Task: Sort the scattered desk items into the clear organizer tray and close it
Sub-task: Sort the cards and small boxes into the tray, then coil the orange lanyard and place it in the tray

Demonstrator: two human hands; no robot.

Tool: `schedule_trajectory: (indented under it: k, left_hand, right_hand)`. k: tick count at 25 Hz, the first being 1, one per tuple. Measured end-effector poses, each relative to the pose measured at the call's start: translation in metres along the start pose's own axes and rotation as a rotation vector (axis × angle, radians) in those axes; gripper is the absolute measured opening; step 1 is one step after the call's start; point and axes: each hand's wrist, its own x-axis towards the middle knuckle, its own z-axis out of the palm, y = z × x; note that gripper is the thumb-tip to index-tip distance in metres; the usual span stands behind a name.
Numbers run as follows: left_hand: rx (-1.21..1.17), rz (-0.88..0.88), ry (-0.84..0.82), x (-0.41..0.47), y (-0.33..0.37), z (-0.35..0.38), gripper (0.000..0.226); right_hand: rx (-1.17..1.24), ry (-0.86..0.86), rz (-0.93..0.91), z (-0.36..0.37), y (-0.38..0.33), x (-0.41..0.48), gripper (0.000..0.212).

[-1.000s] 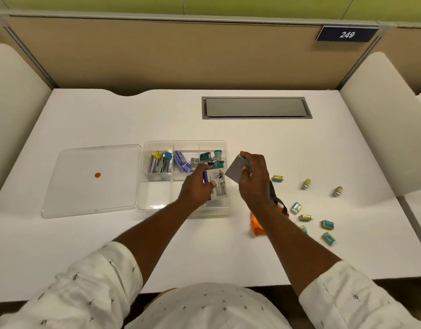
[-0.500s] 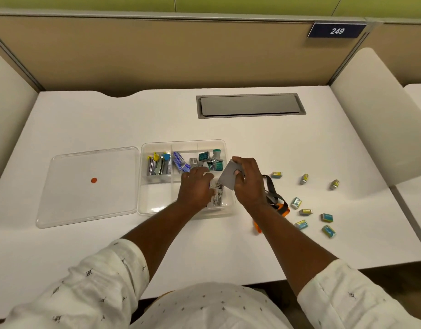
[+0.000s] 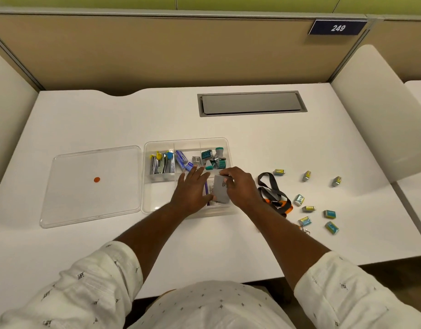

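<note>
At the bottom of the frame two white patterned sleeves reach forward over the white surface [image 3: 228, 252], and both forearms meet at the near right compartment of the clear organizer tray [image 3: 147, 186] in the middle of the frame. The left hand [image 3: 193, 191] lies flat with fingers spread on a white card [image 3: 208, 189] (a purple edge shows beside the thumb), while the right hand [image 3: 240, 186] pinches a grey card [image 3: 220, 192] by its far end, the card lying over the white one inside that compartment. Right of the tray lie a dark lanyard [image 3: 271, 188] with an orange piece and, further right, scattered small boxes [image 3: 329, 214]. The tray's far compartments hold staplers [image 3: 161, 162], blue boxes [image 3: 181, 159] and teal clips [image 3: 215, 157]. Left of the tray lies the clear lid [image 3: 93, 186] with an orange dot. Further back, a grey hatch [image 3: 251, 103] is set into the surface
</note>
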Motion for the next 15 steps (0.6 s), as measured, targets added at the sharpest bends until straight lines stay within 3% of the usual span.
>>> schedule_trajectory:
  k: [5, 15]
  left_hand:
    - [0.005, -0.013, -0.034, -0.006, -0.004, -0.005, 0.083]
    - [-0.027, -0.021, -0.015, -0.006, 0.005, -0.009, 0.085]
  right_hand:
    - [-0.227, 0.005, -0.068, 0.014, 0.003, 0.006, 0.025]
    - [-0.253, -0.033, -0.050, 0.004, 0.015, -0.016, 0.040]
